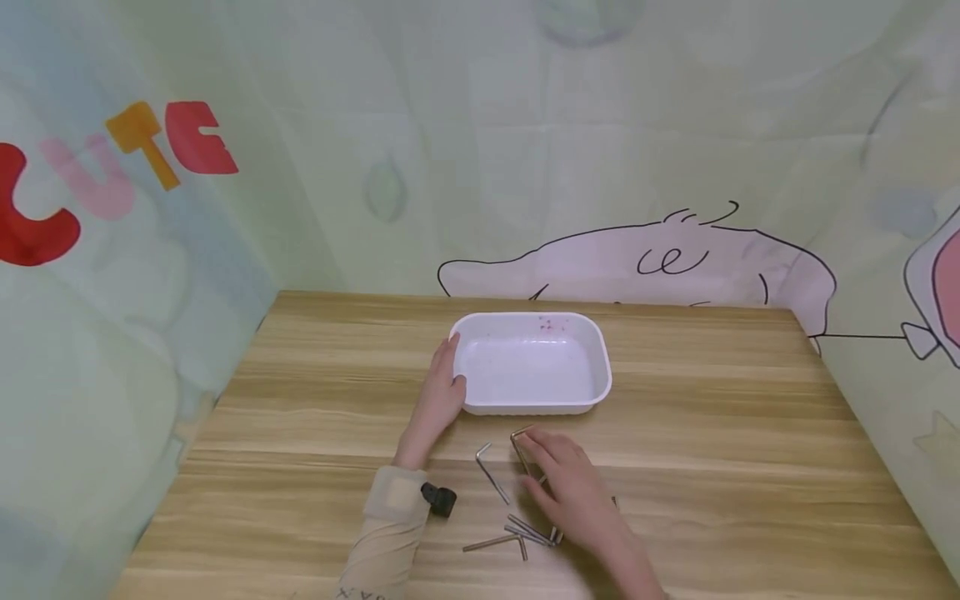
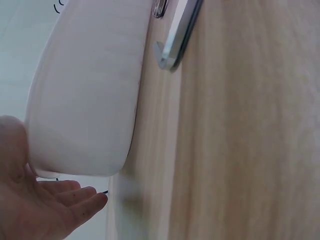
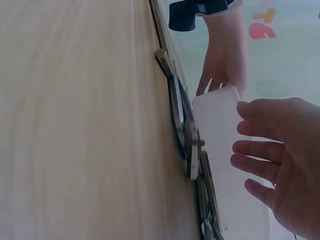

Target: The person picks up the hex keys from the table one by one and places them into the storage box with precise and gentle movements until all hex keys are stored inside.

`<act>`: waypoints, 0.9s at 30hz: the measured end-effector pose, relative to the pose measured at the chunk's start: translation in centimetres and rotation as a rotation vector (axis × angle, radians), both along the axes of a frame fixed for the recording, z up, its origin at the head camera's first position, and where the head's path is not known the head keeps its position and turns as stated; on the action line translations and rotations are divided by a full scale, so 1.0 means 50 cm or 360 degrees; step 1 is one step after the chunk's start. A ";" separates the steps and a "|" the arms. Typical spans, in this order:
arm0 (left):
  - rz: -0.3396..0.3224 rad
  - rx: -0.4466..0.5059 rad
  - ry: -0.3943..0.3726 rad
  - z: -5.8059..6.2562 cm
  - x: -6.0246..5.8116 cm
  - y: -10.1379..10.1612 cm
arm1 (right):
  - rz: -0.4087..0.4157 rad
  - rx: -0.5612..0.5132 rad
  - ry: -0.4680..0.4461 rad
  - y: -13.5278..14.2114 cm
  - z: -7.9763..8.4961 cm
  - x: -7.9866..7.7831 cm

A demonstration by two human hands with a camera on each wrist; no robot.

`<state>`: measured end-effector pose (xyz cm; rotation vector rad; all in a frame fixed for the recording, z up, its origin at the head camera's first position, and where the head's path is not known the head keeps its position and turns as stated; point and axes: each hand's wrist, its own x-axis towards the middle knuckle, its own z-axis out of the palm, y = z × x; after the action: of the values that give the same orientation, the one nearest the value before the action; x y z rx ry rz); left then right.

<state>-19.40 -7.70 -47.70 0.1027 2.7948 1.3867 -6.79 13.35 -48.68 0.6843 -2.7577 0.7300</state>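
At the lower centre of the head view, several bent metal keys (image 1: pixel 531 530) lie on the table (image 1: pixel 750 467); they look stiff, light and hard to break, perhaps slippery on their smooth shanks; a pinch on the long arm near the bend should serve best; the right hand (image 1: pixel 573 492) hovers over them, its fingers spread and loosely bent, with nothing held; one key shows just by its fingertips, others lie below the palm; the left hand (image 1: pixel 441 396), fingers straight, touches the left end of the tray (image 1: pixel 532 409), above the keys in the frame.
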 end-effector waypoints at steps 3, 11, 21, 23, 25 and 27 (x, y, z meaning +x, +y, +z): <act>-0.0003 -0.0001 -0.0020 -0.001 -0.001 0.000 | 0.0024 0.0000 0.0003 -0.007 -0.002 0.000; -0.0013 -0.0014 -0.0024 0.004 0.000 0.001 | 0.0073 0.0056 -0.0012 -0.031 -0.002 0.004; -0.0010 -0.0043 -0.0072 0.003 -0.001 0.005 | 0.0068 0.0149 0.0018 -0.054 -0.006 0.003; -0.0011 -0.0048 -0.0075 0.003 -0.002 0.004 | 0.0059 0.0171 0.0016 -0.058 -0.007 0.003; -0.0017 -0.0048 -0.0069 0.003 -0.002 0.003 | 0.0051 0.0186 0.0012 -0.061 -0.008 0.004; -0.0022 -0.0046 -0.0061 0.002 -0.003 0.003 | 0.0049 0.0196 0.0011 -0.063 -0.009 0.004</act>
<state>-19.55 -7.57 -47.60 0.0934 2.7762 1.3305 -6.57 10.18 -49.16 0.7537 -2.8102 0.5662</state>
